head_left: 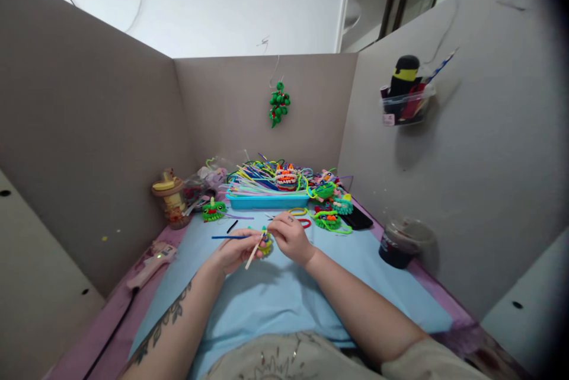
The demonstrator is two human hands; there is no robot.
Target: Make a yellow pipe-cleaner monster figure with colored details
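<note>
My left hand (233, 251) and my right hand (290, 236) meet over a light blue mat (275, 297) and together grip a small yellow-green pipe-cleaner figure (265, 245). The left hand's fingers are closed on a thin wooden stick (254, 252) that slants down to the left, and a blue pipe cleaner (226, 237) sticks out to the left from them. The right hand's fingers pinch the figure from the right.
A blue tray (267, 201) of coloured pipe cleaners stands at the back with finished figures around it. A glue gun (151, 264) lies left, a jar (171, 199) behind it, a dark cup (398, 243) right. Grey partition walls enclose the desk; a green figure (279, 104) hangs on the back wall.
</note>
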